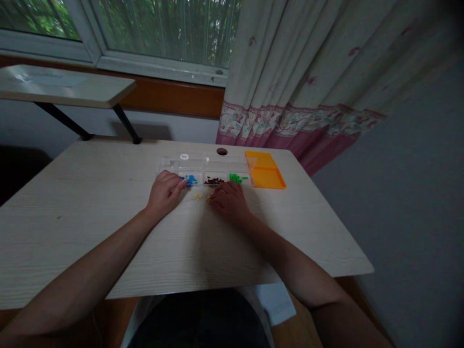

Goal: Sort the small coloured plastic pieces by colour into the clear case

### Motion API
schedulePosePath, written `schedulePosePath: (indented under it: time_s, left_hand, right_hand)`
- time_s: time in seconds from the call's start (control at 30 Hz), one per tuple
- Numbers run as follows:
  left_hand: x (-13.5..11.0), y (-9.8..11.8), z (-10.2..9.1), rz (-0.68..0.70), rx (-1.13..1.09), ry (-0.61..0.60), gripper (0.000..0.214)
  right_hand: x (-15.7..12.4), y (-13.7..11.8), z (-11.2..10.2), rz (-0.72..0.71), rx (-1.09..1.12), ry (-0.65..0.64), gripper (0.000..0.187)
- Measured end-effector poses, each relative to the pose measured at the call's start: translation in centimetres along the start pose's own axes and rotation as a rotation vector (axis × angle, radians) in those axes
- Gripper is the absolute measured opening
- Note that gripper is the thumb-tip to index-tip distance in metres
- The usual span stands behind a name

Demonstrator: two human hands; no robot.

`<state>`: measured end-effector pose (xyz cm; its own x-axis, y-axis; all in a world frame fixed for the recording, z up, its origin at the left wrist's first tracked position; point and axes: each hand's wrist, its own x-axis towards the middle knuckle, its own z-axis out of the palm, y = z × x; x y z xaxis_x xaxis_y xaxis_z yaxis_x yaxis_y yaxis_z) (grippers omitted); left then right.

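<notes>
A clear plastic compartment box (192, 163) lies on the table, with its clear lid part folded back. Its front compartments hold small blue pieces (190, 180), dark brown pieces (214, 181) and green pieces (236, 178). My left hand (166, 191) is closed at the box's front left corner, fingertips beside the blue pieces; what they grip is hidden. Just in front of the box, small yellow pieces (198, 196) are on the tabletop. My right hand (231, 200) bends over them, its fingertips pinched on a yellow piece (208, 198).
An orange tray-like case (267, 177) lies at the box's right end. Behind it is a round cable hole (222, 152) in the table (108, 193). A raised shelf (65, 87) on black legs stands at the back left; a curtain (290, 72) hangs behind.
</notes>
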<state>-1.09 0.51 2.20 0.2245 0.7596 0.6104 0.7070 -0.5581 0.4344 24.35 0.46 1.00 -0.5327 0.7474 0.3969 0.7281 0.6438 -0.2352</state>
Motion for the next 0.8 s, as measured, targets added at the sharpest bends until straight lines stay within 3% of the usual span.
schedulePosePath:
  time_s: [0.2, 0.43, 0.8]
  left_hand:
    - [0.1, -0.1, 0.2, -0.057, -0.019, 0.010, 0.044]
    - [0.1, 0.0, 0.7, -0.080, -0.058, 0.023, 0.043]
    - [-0.1, -0.4, 1.1, -0.066, -0.111, 0.006, 0.044]
  right_hand:
    - [0.1, -1.1, 0.5, 0.015, -0.073, -0.008, 0.025]
    - [0.0, -1.6, 1.0, 0.019, -0.092, 0.000, 0.015]
    - [0.0, -0.9, 1.3, 0.030, -0.038, 0.020, 0.014]
